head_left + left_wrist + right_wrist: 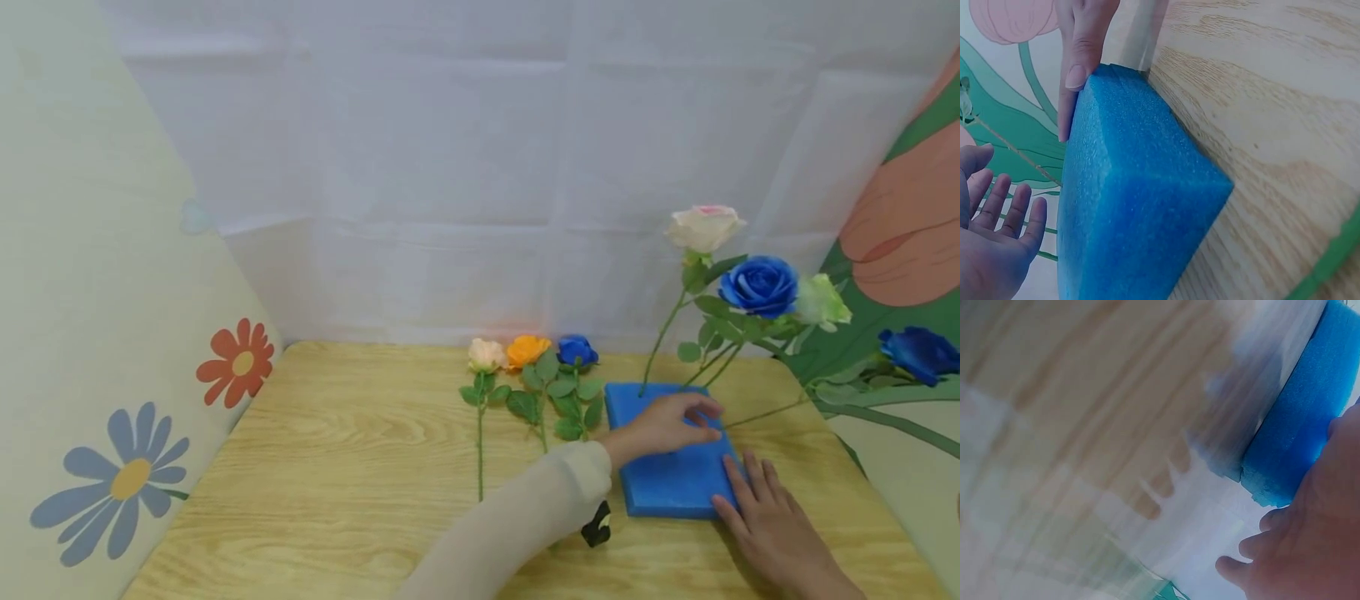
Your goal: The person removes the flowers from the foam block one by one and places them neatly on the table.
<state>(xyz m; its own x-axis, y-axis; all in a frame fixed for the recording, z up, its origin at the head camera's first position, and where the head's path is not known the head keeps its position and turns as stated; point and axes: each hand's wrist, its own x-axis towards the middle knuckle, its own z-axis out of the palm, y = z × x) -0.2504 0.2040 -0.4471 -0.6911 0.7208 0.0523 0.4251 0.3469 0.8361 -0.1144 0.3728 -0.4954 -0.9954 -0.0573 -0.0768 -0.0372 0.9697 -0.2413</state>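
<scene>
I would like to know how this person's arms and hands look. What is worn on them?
A long, plain, cream-coloured sleeve covers the left forearm and ends in a slightly bunched cuff at the wrist. The left hand and the right hand are both bare, with no gloves or rings visible. No sleeve shows on the right side in the head view.

Head view farthest above blue foam block (667, 487), facing forward and down, left wrist view close at its corner, facing right hand (776, 525), right wrist view close beside it, block in all three
</scene>
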